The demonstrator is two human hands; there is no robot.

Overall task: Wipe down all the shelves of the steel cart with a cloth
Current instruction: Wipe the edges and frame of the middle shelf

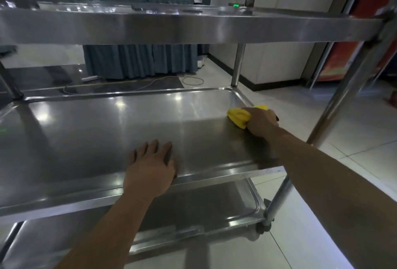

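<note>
The right hand (261, 121) holds a bunched yellow cloth (239, 116) in a tight grip, pressing it on the middle shelf (107, 131) of the steel cart (193, 26), near the far right corner. The left hand (150, 167) lies flat, fingers loosely spread, on that shelf's near edge, holding nothing.

Three steel shelves (107, 122), one yellow cloth (238, 117), two hands (150, 170).
</note>
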